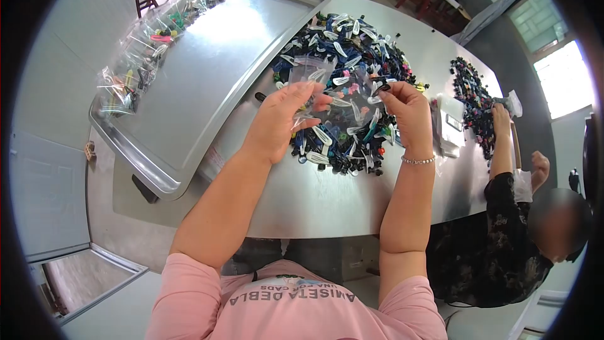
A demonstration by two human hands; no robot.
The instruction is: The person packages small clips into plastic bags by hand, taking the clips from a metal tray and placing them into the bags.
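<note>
My left hand (283, 113) holds a clear plastic bag (311, 75) between thumb and fingers, above the near left part of a large pile of hair clips (340, 41). My right hand (408, 110), with a beaded bracelet at the wrist, pinches a small dark clip (381, 89) just right of the bag. The pile mixes dark, white and coloured pieces. A long white clip (323, 135) lies below my left fingers. What is inside the bag is hard to make out.
A big metal tray (182, 88) on the left holds filled clear bags (123, 91) along its far-left edge. Right of my right hand stands a white box-like stack (448, 126). Further right, a co-worker's hand (501, 119) touches a second pile (469, 88).
</note>
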